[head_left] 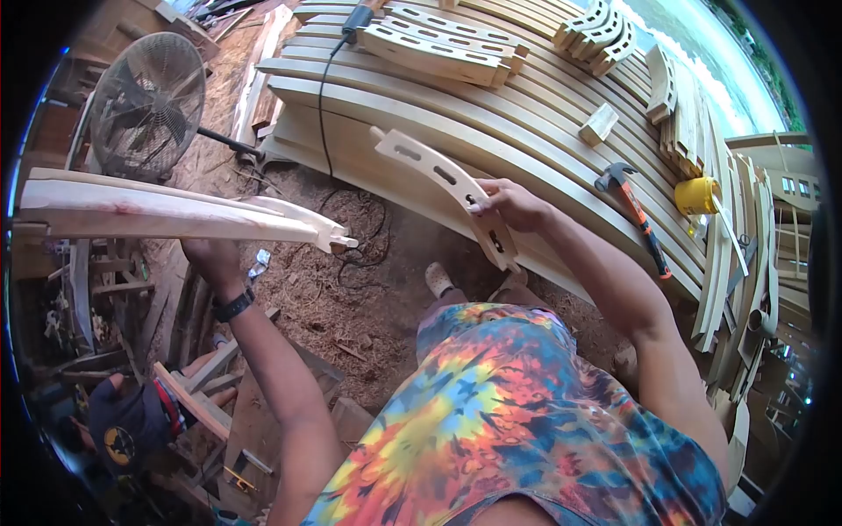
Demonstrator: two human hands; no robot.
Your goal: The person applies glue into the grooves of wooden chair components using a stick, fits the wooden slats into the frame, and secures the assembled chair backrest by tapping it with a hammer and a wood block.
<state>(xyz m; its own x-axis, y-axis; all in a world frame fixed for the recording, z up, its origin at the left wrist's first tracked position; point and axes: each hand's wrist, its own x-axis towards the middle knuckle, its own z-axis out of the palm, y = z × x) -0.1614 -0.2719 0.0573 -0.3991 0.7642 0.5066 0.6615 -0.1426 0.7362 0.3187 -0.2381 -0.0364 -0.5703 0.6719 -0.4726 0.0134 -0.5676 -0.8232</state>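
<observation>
My right hand [519,207] is closed around a curved wooden slat [434,167] with several slots cut through it and tenons at its ends. The slat hangs at a slant in front of my body, beside the bench. On the other side, my left hand [211,261] supports a long pale wooden post [167,206] from beneath. That post lies roughly level, and its notched end points towards the slat. A second wooden strip runs along the post's far edge. The post partly hides the fingers of my left hand.
Long boards [544,167] form the bench. On it lie a claw hammer [633,219], a wood block [599,124], slotted curved pieces [438,48] and a yellow container [696,196]. A fan [149,105], a black cord [321,114] and another person [132,421] are at left.
</observation>
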